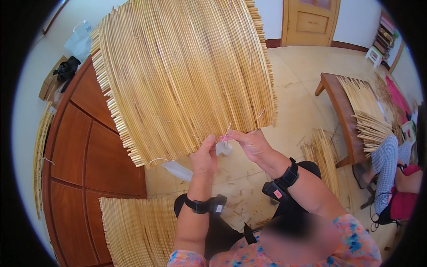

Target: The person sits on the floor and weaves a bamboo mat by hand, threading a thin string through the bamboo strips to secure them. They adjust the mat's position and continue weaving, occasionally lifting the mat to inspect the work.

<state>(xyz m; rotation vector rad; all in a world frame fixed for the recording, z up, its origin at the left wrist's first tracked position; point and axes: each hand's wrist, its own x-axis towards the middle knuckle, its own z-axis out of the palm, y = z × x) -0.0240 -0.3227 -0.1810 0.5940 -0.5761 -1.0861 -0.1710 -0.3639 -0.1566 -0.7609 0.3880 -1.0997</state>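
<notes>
Beige floor tiles (293, 107) and a brown wooden cabinet (84, 151) lie beneath a raised mat of pale yellow reed stalks (187, 71); the left hand (203, 158) and right hand (251, 143) both pinch its lower edge beside a thin white thread (227, 131)

A room in a home used as a craft workshop: tiled floor (298, 102), wooden door (309, 20) at top, reed mats (360, 95) on a low bench at right.
</notes>
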